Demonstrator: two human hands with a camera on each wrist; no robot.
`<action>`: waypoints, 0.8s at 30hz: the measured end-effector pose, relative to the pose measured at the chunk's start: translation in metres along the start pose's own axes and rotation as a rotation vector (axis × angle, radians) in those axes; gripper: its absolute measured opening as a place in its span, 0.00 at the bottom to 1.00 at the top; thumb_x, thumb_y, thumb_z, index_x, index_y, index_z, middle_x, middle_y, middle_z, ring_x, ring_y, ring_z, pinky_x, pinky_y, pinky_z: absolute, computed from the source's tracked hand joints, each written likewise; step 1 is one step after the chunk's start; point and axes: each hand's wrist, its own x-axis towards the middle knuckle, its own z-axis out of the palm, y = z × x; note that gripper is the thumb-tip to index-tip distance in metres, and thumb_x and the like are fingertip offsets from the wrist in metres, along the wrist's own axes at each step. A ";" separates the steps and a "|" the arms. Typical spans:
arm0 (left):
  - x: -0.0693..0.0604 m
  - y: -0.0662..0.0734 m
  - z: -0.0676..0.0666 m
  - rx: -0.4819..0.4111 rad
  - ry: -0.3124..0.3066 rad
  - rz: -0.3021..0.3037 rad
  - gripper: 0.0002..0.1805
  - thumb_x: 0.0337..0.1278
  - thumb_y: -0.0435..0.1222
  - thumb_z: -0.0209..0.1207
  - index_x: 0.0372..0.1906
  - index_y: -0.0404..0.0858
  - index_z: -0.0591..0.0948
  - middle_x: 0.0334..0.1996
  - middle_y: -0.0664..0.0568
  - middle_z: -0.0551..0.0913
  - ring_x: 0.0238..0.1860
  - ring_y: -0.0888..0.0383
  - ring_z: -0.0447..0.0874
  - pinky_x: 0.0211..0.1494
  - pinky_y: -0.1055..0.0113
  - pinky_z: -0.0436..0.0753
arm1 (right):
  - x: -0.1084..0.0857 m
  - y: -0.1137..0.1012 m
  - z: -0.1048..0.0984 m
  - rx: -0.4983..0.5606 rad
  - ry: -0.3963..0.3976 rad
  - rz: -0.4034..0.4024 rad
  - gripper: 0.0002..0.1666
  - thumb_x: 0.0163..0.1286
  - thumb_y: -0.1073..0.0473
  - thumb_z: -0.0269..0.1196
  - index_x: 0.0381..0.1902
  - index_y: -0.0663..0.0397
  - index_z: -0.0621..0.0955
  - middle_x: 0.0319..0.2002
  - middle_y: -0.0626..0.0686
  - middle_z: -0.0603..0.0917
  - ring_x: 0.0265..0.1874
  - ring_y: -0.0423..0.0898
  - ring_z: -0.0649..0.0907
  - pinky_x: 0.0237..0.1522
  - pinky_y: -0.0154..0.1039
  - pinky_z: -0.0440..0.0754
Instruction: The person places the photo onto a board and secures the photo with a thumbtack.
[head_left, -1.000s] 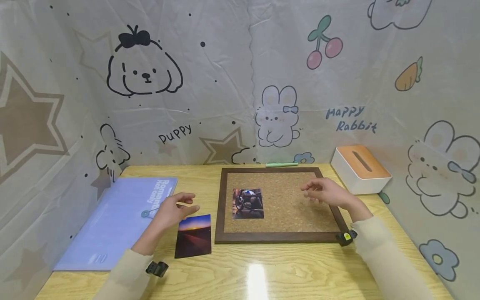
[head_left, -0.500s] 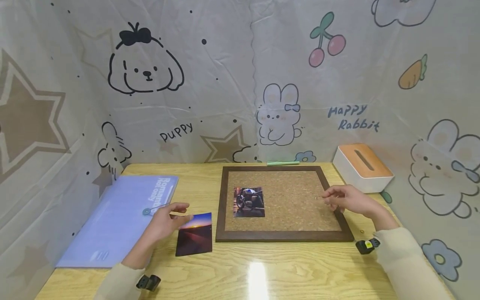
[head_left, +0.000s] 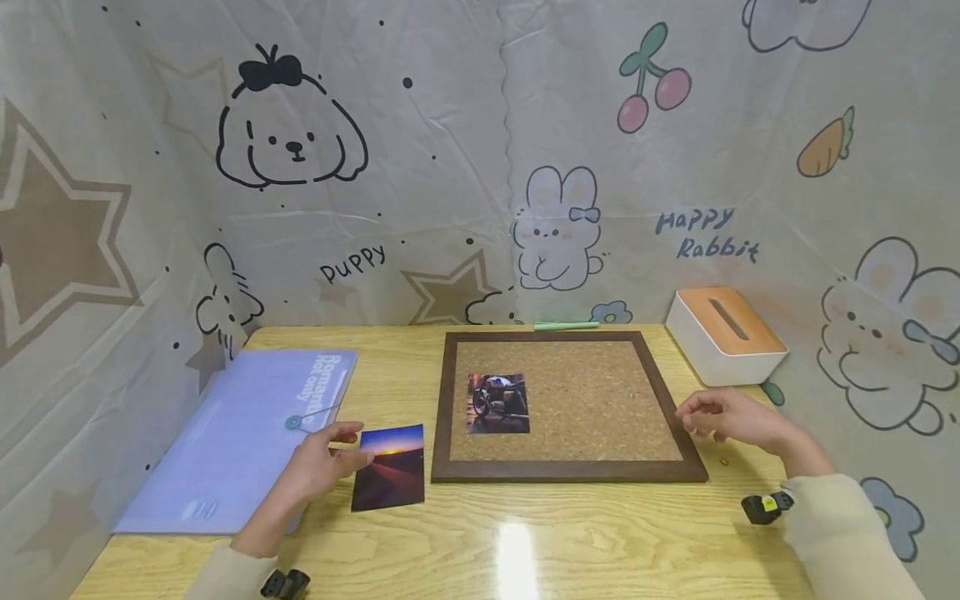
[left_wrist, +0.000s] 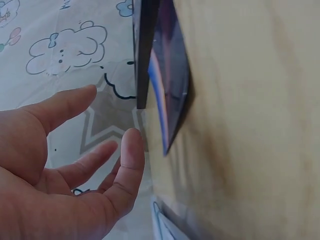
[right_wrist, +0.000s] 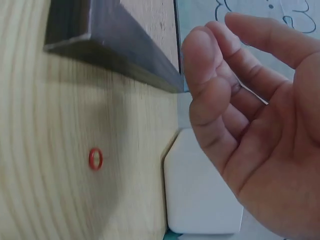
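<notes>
My left hand hovers between the folder and a sunset photo, its thumb overlapping the photo's left edge in the head view. The left wrist view shows the fingers apart with nothing between them, and the photo slightly bowed on the table. Beside the right rim of the wood-framed cork board is my right hand. Its fingers bend loosely and hold nothing. A motorcycle photo lies on the left part of the cork.
A pale blue folder with a string button lies at the left. Behind the board sits a thin green stick-like item. A white tissue box with a wooden lid stands back right. One small red ring rests right of the board.
My right hand has moved right, from above the cork to beside the frame's right rim. The left hand has drawn back slightly down and left. The photos stay in place.
</notes>
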 end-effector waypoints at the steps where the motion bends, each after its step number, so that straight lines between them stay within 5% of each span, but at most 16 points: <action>1: -0.001 -0.001 0.001 0.003 -0.001 -0.008 0.35 0.62 0.42 0.66 0.71 0.35 0.69 0.65 0.33 0.72 0.56 0.42 0.81 0.45 0.58 0.85 | -0.002 0.001 -0.001 0.000 0.001 0.008 0.19 0.76 0.52 0.57 0.53 0.62 0.80 0.37 0.58 0.84 0.32 0.47 0.81 0.31 0.40 0.81; 14: -0.002 -0.007 0.013 0.094 0.028 -0.048 0.40 0.53 0.41 0.72 0.70 0.35 0.70 0.63 0.34 0.75 0.50 0.50 0.80 0.38 0.64 0.79 | -0.017 0.016 -0.002 0.075 -0.038 0.063 0.21 0.77 0.54 0.56 0.54 0.68 0.78 0.34 0.58 0.84 0.28 0.44 0.82 0.29 0.39 0.81; 24: -0.002 -0.011 0.018 0.178 0.059 0.007 0.42 0.46 0.38 0.76 0.68 0.32 0.72 0.53 0.38 0.80 0.38 0.55 0.75 0.35 0.66 0.73 | -0.019 0.024 -0.002 0.121 -0.044 0.096 0.22 0.77 0.54 0.57 0.55 0.70 0.77 0.35 0.59 0.84 0.30 0.43 0.82 0.29 0.40 0.82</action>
